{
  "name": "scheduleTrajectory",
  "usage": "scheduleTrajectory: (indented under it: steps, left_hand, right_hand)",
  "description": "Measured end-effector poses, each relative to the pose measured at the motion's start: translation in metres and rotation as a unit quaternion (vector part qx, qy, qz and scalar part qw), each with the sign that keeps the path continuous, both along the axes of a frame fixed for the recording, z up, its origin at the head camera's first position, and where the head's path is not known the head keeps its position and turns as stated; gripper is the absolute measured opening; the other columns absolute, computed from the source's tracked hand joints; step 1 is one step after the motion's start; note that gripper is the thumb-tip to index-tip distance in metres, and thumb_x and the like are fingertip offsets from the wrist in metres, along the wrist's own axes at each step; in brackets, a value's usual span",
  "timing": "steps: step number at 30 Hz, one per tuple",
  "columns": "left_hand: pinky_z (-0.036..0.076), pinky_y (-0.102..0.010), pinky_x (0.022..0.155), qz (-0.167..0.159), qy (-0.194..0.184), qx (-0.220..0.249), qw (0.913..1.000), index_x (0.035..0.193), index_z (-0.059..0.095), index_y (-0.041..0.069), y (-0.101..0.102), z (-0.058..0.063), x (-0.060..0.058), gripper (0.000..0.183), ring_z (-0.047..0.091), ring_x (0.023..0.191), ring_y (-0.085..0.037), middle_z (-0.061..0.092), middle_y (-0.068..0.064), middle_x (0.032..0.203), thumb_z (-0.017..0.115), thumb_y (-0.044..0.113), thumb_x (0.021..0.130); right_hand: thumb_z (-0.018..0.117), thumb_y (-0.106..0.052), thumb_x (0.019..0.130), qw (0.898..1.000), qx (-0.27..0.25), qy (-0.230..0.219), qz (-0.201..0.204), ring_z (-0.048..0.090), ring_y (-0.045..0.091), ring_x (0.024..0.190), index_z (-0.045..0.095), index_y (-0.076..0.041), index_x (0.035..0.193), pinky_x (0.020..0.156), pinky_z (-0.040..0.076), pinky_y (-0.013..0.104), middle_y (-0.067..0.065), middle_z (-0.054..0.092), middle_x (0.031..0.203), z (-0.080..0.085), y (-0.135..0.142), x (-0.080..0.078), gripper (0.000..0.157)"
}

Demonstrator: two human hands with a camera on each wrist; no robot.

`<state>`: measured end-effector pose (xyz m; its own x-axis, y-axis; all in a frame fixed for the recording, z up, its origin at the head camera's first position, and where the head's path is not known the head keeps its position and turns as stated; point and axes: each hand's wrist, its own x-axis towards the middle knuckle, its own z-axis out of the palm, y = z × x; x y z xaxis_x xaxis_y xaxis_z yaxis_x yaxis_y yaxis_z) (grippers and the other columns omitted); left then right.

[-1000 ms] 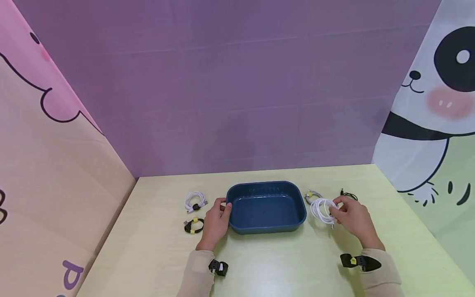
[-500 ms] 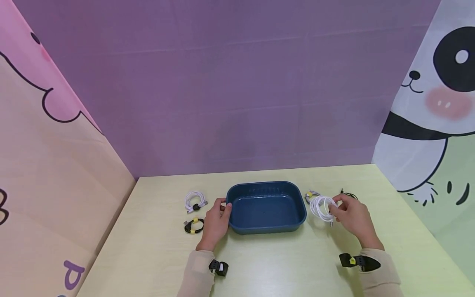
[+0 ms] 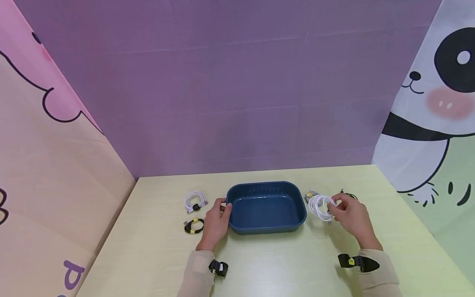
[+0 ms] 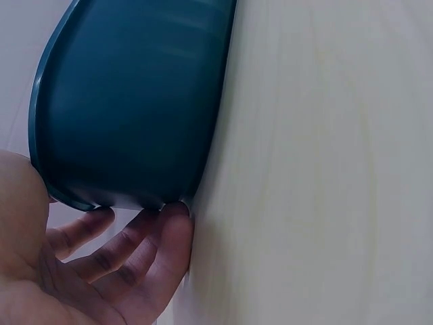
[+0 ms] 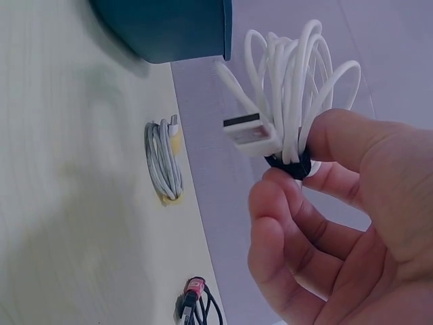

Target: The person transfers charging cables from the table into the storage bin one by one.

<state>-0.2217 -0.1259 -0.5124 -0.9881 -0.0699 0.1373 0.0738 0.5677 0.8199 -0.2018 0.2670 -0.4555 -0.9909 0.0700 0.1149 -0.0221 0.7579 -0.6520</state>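
Observation:
My left hand [image 3: 216, 222] holds the left end of a dark blue plastic bin [image 3: 267, 229]. In the left wrist view its fingertips touch the bin's outer wall, while the thumb's tip is hidden behind the rim. Right of the bin, my right hand [image 3: 351, 218] pinches a coiled white USB cable [image 3: 318, 207] above the table. The right wrist view shows thumb and fingers at the cable's black tie [image 5: 291, 166], with the USB plug [image 5: 252, 133] sticking out. Behind this coil lies a grey cable [image 5: 162, 159] with yellow ties, partly covered in the head view.
Left of the bin lie a white coiled cable [image 3: 195, 202] with a black tie and a black coiled cable [image 3: 194, 226] with yellow ties. Another black cable [image 3: 350, 195] lies behind my right hand. A purple backdrop [image 3: 237, 90] rises along the table's [image 3: 274, 264] back edge.
My right hand and the white USB cable have drifted slightly left toward the bin. My left hand and the bin have stayed put.

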Motion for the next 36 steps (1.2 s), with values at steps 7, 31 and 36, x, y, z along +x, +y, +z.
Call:
scheduleTrajectory:
  steps: [7, 31, 36]
  left_hand:
    - [0.052, -0.036, 0.074, -0.002, -0.003, 0.002, 1.0, 0.136, 0.058, 0.009, -0.001, -0.001, 0.0, 0.037, 0.066, 0.083, -0.017, 0.072, -0.009, 0.102, 0.051, 0.032, 0.108]
    - [0.051, -0.033, 0.069, -0.006, -0.002, 0.004, 1.0, 0.136, 0.057, 0.007, -0.003, -0.001, -0.002, 0.037, 0.066, 0.08, -0.017, 0.072, -0.011, 0.101, 0.051, 0.031, 0.108]
    - [0.051, -0.033, 0.07, -0.003, -0.01, 0.003, 0.9999, 0.137, 0.057, 0.008, -0.002, 0.0, -0.003, 0.038, 0.065, 0.081, -0.017, 0.072, -0.011, 0.102, 0.051, 0.031, 0.108]
  right_hand:
    - [0.066, -0.021, 0.098, 1.0, 0.0, -0.007, 0.002, 0.065, 0.017, 0.066, 0.066, -0.003, 0.116, 0.055, 0.044, 0.029, 0.005, 0.063, 0.073, 0.003, -0.003, 0.001, 0.026]
    - [0.068, -0.023, 0.098, 1.0, -0.015, -0.003, -0.001, 0.064, 0.019, 0.067, 0.065, -0.005, 0.118, 0.055, 0.044, 0.028, 0.007, 0.064, 0.078, 0.004, -0.012, 0.0, 0.027]
    - [0.068, -0.022, 0.098, 1.0, -0.015, 0.002, 0.007, 0.066, 0.02, 0.067, 0.066, -0.003, 0.117, 0.055, 0.045, 0.029, 0.007, 0.064, 0.076, 0.004, -0.014, -0.001, 0.027]
